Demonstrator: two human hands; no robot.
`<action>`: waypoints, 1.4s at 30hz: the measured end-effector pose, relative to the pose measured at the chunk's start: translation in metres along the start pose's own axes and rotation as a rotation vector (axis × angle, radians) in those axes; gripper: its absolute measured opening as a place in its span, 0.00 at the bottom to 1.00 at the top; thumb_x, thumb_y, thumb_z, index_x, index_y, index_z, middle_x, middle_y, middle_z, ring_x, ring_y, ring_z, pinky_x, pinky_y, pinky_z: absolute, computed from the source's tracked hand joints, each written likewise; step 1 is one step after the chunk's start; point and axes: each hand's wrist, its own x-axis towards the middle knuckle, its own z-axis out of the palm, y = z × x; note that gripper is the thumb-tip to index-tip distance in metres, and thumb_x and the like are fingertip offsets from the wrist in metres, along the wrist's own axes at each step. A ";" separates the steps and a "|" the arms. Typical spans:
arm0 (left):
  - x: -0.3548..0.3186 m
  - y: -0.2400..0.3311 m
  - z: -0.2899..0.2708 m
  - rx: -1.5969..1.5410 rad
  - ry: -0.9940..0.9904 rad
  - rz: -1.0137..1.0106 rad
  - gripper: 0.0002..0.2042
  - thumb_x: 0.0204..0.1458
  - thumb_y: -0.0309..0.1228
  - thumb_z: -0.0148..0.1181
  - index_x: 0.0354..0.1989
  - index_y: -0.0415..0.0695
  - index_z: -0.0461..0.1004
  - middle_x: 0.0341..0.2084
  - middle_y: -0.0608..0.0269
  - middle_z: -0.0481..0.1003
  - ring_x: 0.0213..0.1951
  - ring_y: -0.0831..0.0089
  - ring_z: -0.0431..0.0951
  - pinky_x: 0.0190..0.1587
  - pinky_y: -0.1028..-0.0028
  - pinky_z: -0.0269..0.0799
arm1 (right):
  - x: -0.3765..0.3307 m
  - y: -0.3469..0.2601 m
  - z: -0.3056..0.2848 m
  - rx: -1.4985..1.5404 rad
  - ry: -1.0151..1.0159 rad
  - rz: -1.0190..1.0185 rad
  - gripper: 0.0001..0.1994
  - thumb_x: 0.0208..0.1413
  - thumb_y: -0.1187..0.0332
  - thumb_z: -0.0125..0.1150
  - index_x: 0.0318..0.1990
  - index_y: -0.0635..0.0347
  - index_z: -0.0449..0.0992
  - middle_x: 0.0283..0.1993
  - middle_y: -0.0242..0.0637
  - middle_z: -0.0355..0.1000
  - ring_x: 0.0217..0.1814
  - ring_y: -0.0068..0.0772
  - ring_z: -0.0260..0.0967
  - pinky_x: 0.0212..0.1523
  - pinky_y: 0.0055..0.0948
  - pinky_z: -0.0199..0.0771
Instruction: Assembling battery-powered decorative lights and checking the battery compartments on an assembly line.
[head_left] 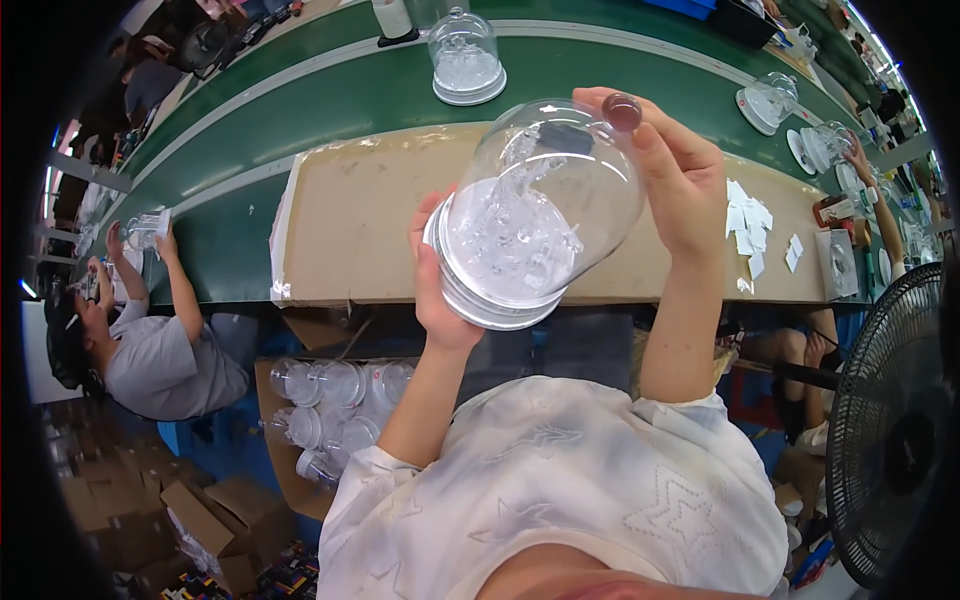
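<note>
The left hand clasps the white base of a clear dome from its left side, thumb along the rim. The right hand is at the dome's top, its thumb and fingers around a round knob that looks brownish. Between the two hands the dome leans, its top toward the upper right and its base toward the lower left, held above the front part of the tabletop. Inside it sits a clear, glittering ornament whose exact shape is hard to make out.

Beneath the dome a brown sheet covers part of the green tabletop, and small white cards lie scattered on its right side. Farther back, a second dome stands upright on its white base, near a white bottle. At the far right, a tilted dome rests on the tabletop, and another person's hand is at further clear pieces nearby.

Lower left, below the tabletop's edge, an open carton holds several clear domes. To the left, a person in a grey shirt holds a clear container with both hands. More cartons stand at the lower left, and a black fan is at the right.
</note>
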 end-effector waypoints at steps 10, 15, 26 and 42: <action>0.008 0.005 0.003 0.379 0.002 0.421 0.35 0.58 0.51 0.46 0.65 0.36 0.47 0.66 0.44 0.51 0.65 0.56 0.57 0.66 0.58 0.54 | -0.007 0.002 0.004 -0.036 -0.004 -0.045 0.16 0.66 0.68 0.49 0.54 0.70 0.73 0.59 0.58 0.67 0.63 0.52 0.65 0.60 0.47 0.68; 0.011 0.009 0.006 0.470 0.006 0.541 0.38 0.57 0.51 0.48 0.66 0.35 0.45 0.67 0.42 0.48 0.66 0.53 0.56 0.66 0.56 0.53 | -0.007 0.001 0.011 0.106 -0.002 -0.088 0.17 0.65 0.67 0.49 0.55 0.70 0.72 0.61 0.61 0.64 0.65 0.58 0.62 0.60 0.54 0.66; 0.011 0.013 0.007 0.611 -0.029 0.717 0.40 0.55 0.53 0.52 0.67 0.40 0.43 0.67 0.37 0.43 0.65 0.47 0.56 0.65 0.54 0.56 | -0.010 -0.007 0.022 0.238 0.016 -0.041 0.20 0.64 0.63 0.49 0.57 0.66 0.71 0.62 0.65 0.61 0.67 0.60 0.57 0.63 0.56 0.60; 0.002 0.021 0.019 0.499 -0.038 0.669 0.51 0.49 0.64 0.54 0.71 0.41 0.40 0.68 0.41 0.46 0.69 0.49 0.50 0.68 0.55 0.51 | -0.016 0.001 0.013 0.351 0.192 -0.238 0.23 0.65 0.52 0.49 0.47 0.68 0.72 0.57 0.59 0.67 0.64 0.58 0.62 0.62 0.54 0.64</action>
